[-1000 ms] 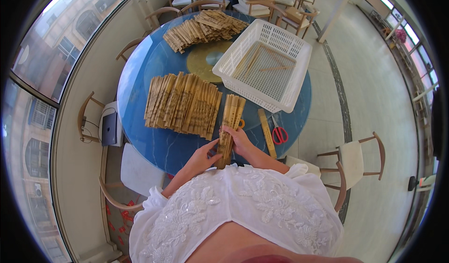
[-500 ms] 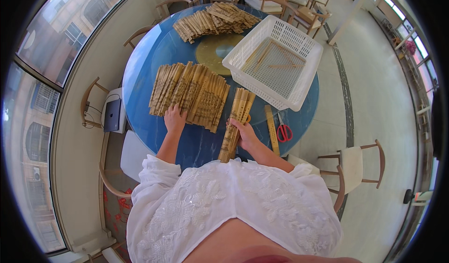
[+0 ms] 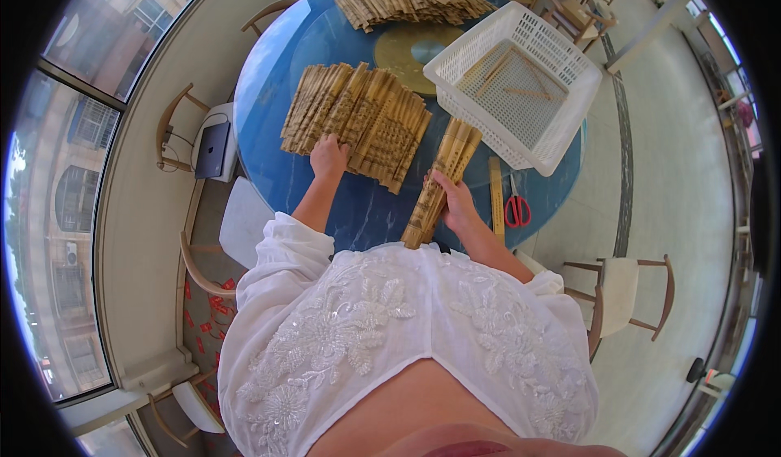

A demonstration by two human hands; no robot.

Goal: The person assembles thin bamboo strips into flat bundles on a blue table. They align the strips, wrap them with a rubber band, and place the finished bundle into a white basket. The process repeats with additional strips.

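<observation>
Tan row of bamboo-looking strips (image 3: 366, 114), picking step in hand I reckon
Row's lying on the blue desk (image 3: 358, 217). Right hand (image 3: 458, 202) is wrapped round a bundle (image 3: 453, 145) beside it; left hand (image 3: 329, 158) is curled at the row's near edge, can't tell if it's pinching anything. Next move probably calls for sliding a strip free without messing up its neighbours.

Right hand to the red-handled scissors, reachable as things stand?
Probably yes, once freed: the right hand grips a bamboo bundle, which it would likely need to set down first. The scissors lie uncovered to its right on the blue table, with just a flat yellow strip between.
</observation>
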